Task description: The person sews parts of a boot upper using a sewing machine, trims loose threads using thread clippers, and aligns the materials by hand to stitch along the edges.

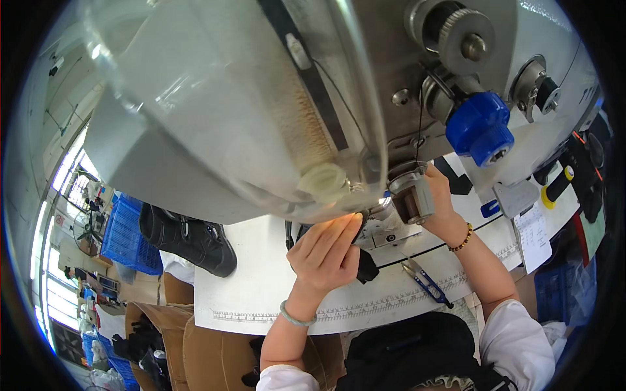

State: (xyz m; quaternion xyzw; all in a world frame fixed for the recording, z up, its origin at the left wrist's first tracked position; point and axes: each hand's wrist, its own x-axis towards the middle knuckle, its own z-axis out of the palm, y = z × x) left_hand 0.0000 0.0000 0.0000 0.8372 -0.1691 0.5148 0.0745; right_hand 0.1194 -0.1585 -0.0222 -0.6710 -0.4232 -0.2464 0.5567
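Note:
My left hand (326,255) is closed, its fingers pressed together on a black piece of material (367,266) beside the needle area of a sewing machine (228,143). The piece lies on the white table (261,287) and is partly covered by my fingers. On the far side of the machine's metal head part (412,199) is my right hand (440,203). Its fingers are mostly hidden there, so what they touch does not show. Thread snips (427,283) with dark blue handles lie near the table's front edge, between my forearms.
A black boot (189,241) stands at the table's left edge. To the right are a notepad (531,238) and a black thread spool with yellow ends (556,189). Cardboard boxes (215,352) and a blue crate (132,234) sit left. The machine's blue knob (482,130) juts out above.

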